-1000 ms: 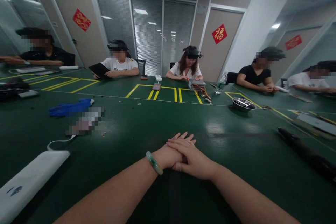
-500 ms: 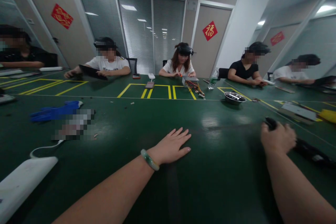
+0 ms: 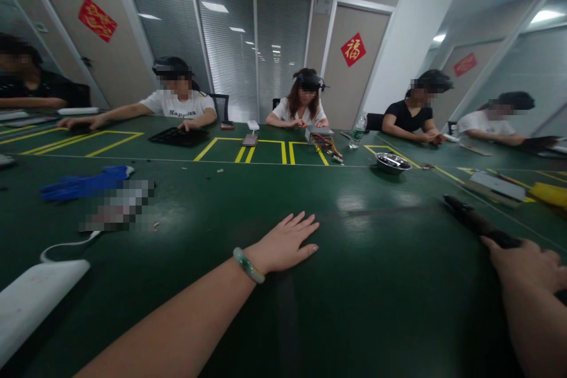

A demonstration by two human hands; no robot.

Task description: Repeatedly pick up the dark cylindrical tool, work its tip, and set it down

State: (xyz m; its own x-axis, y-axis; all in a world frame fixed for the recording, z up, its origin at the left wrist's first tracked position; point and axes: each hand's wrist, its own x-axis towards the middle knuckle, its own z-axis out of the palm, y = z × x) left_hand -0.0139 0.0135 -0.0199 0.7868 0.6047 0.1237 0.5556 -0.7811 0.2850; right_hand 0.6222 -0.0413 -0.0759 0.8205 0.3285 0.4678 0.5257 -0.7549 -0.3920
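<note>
My left hand (image 3: 286, 242) lies flat on the green table (image 3: 363, 283), palm down with fingers spread and holding nothing. A pale green bangle (image 3: 248, 265) sits on that wrist. My right hand (image 3: 529, 264) is at the far right, its fingers curled over the near end of a long black tool (image 3: 476, 222). The tool lies on the table and points away from me. How the fingers wrap under it is hidden.
A white box (image 3: 35, 298) with a cable sits at lower left, blue gloves (image 3: 84, 184) beyond it. A metal bowl (image 3: 392, 162), water bottle (image 3: 358, 131), wired unit (image 3: 321, 139), black tray (image 3: 177, 137), grey board (image 3: 496, 184) and yellow object (image 3: 549, 194) lie farther out. Several people sit opposite.
My hands, stacked together a second ago, have parted. The right hand reached right to the black tool's far tip, then slid back to its near end. The left hand stayed flat.
</note>
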